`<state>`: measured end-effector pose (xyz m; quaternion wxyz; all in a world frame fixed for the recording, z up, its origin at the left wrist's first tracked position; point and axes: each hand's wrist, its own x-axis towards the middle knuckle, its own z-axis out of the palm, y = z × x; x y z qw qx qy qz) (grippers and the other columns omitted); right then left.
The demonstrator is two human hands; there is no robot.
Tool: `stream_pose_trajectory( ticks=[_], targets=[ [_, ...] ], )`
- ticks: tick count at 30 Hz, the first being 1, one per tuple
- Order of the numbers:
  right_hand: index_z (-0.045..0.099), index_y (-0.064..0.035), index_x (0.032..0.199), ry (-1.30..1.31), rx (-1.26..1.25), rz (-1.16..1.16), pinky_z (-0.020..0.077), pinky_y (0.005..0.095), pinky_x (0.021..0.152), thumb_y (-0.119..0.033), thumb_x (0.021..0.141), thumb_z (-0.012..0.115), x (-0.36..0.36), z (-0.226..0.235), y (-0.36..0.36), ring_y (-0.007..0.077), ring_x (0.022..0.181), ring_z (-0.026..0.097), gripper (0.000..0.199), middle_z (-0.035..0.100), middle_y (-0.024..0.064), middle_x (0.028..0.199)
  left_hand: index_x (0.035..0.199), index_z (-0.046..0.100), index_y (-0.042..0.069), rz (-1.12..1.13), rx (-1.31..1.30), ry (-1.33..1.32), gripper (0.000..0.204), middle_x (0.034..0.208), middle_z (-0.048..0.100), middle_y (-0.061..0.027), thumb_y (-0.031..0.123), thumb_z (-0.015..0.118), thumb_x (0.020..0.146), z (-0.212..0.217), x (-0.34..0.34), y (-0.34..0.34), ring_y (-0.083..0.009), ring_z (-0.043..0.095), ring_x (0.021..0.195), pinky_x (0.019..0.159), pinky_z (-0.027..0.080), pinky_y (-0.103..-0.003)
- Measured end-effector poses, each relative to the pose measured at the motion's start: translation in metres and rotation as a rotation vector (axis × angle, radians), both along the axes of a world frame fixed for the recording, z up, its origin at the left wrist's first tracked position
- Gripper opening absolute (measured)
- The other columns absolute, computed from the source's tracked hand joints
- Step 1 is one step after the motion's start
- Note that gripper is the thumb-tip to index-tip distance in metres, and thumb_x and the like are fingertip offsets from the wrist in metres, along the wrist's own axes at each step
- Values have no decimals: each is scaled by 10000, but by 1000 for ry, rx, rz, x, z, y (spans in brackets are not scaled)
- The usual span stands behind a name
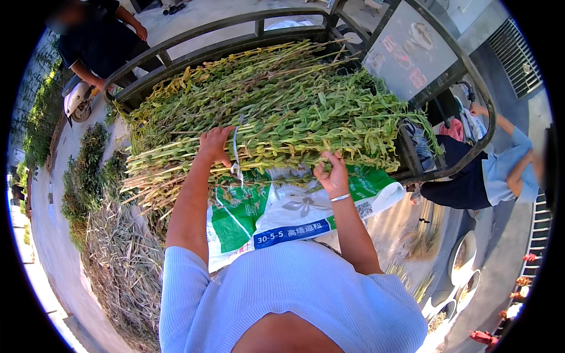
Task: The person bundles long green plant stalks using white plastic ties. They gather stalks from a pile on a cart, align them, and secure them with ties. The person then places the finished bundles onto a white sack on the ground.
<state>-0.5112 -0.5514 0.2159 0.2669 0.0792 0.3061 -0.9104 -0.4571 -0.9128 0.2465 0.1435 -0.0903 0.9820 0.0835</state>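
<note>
Long green leafy plant stalks (282,126) lie heaped across a cart bed. A thin white strip (236,147) runs over the near bundle, its loose end hanging at the front. My left hand (216,145) rests just left of this strip, fingers curled over the stalks and thumb apart. Farther right, my right hand (332,175) is closed at the bundle's near edge, against yellowish leafy stems; its fingers partly hide what they grip. Below both hands, a green, white and blue printed sack (306,206) spreads between the stalks and my body.
A dark metal rail (218,29) borders the cart's far side. A grey panel (409,50) stands at its right end. One person (97,44) stands far left, another (506,170) at right. Dry stalks (120,267) lie on the left ground; pale tubs (464,259) stand lower right.
</note>
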Motion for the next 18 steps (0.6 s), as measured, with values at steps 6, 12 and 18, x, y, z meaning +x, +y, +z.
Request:
stream_pose_trajectory(
  ticks=[6,12,18],
  targets=[
    [506,-49,825,123,608,211,341,256,372,-71,859,609,11,0,40,128,468,509,111,549,37,682,1397,292,277,23,-6,-27,1189,1325,437,-84,269,893,370,4,-1,0,-311,367,1281,1044,269,-502],
    [498,-41,819,-162,539,255,304,259,360,-51,861,600,21,-57,-21,148,448,488,111,522,55,672,1393,299,283,8,24,4,1182,1333,432,-80,277,889,368,-1,0,-4,-319,354,1290,1048,260,-510],
    [523,-48,823,-302,224,165,336,269,394,-67,896,549,15,-85,-12,166,505,520,80,530,62,677,1405,275,291,17,-2,-11,1206,1333,434,-87,278,897,372,-1,-1,-2,-325,363,1286,1050,256,-518]
  ],
)
